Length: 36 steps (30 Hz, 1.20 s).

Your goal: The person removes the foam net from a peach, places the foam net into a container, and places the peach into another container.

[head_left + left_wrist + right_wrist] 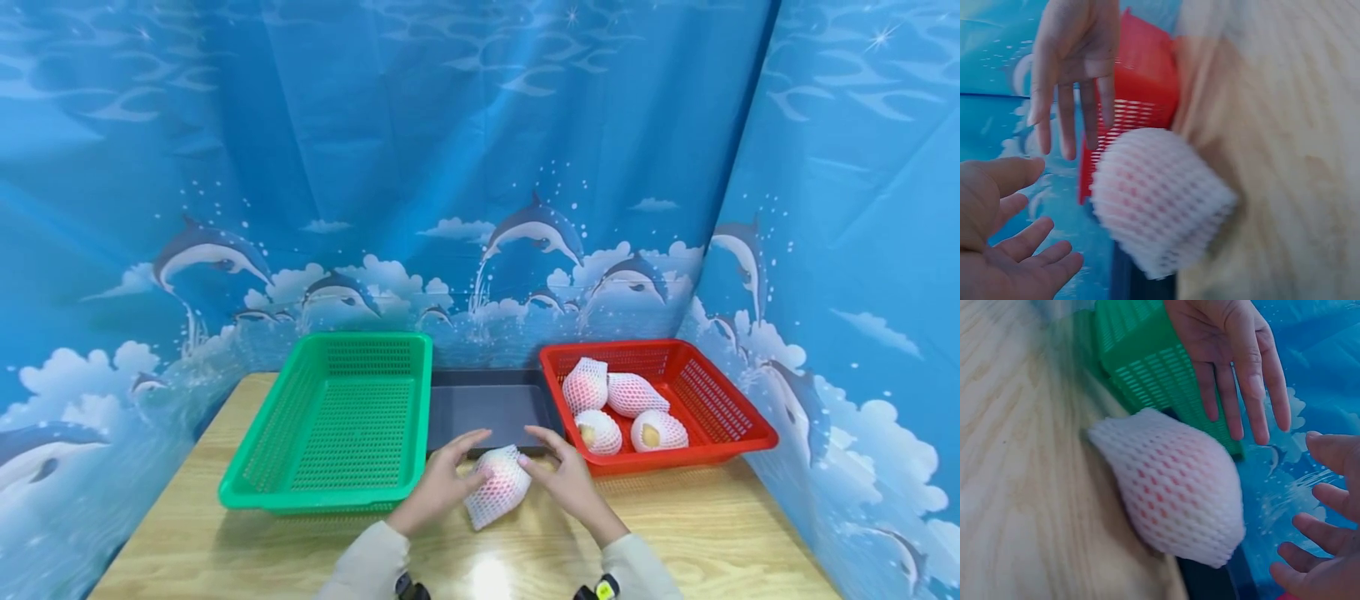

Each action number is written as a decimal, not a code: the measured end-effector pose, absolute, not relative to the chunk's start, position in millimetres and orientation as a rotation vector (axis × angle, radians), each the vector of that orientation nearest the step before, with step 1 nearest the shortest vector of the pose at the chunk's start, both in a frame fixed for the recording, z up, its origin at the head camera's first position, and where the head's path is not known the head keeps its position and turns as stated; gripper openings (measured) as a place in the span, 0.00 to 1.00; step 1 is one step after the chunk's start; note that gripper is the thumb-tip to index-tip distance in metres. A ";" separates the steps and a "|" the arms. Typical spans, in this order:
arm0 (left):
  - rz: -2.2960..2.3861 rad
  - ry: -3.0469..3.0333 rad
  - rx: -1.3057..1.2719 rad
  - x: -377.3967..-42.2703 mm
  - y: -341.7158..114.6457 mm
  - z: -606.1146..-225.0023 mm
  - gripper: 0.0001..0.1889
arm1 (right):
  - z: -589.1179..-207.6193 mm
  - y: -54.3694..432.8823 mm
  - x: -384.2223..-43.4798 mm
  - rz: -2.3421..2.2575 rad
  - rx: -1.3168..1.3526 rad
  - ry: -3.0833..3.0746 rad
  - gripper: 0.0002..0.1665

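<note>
A reddish round fruit in a white foam net [498,487] lies on the wooden table, between my two hands in the head view. My left hand [438,490] is on its left side, fingers spread. Opposite it, my right hand [570,485] is held with its fingers apart. Both wrist views show a gap between the hands and the netted fruit [1157,197]; neither hand holds anything. The fruit's kind is hidden by the net [1179,487].
A green basket [258,433] with nothing in it stands at left. The red basket [705,446] at right holds several foam-netted fruits [636,393]. Between them sits a dark grey tray [487,408]. A blue dolphin-print curtain [450,167] hangs behind the table [675,517].
</note>
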<state>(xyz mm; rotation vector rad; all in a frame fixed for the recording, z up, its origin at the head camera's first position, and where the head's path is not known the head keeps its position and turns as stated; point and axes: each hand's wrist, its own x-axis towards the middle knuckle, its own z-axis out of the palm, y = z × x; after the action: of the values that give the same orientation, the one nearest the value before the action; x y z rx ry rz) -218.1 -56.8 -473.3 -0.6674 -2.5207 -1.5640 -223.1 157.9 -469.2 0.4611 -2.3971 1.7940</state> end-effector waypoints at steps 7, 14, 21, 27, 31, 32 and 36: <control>-1.590 -2.426 -0.652 -210.8 -74.0 -445.0 0.30 | -448.8 171.5 -221.9 1.787 0.443 -2.403 0.29; -1.512 -2.447 -0.493 -202.1 -103.4 -431.2 0.33 | -434.3 191.3 -222.0 1.782 0.412 -2.350 0.30; -1.433 -2.419 -0.448 -198.6 -131.3 -433.8 0.34 | -431.1 214.3 -219.9 1.700 0.334 -2.381 0.30; -1.442 -2.419 -0.428 -194.0 -146.8 -434.8 0.34 | -432.7 227.5 -217.8 1.638 0.338 -2.382 0.30; -1.451 -2.446 -0.377 -191.8 -155.3 -438.8 0.35 | -433.0 233.8 -214.8 1.631 0.274 -2.422 0.31; -1.451 -2.449 -0.367 -191.1 -157.2 -439.9 0.36 | -433.0 235.2 -214.1 1.635 0.259 -2.430 0.31; -1.437 -2.451 -0.360 -189.9 -162.4 -443.1 0.36 | -433.1 239.3 -212.5 1.646 0.226 -2.453 0.33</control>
<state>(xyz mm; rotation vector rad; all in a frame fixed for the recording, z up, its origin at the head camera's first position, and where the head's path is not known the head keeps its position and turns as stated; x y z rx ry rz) -189.9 -162.4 -443.1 -0.3598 -2.4509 -1.4373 -212.5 239.3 -433.1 0.2263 -2.4526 1.6464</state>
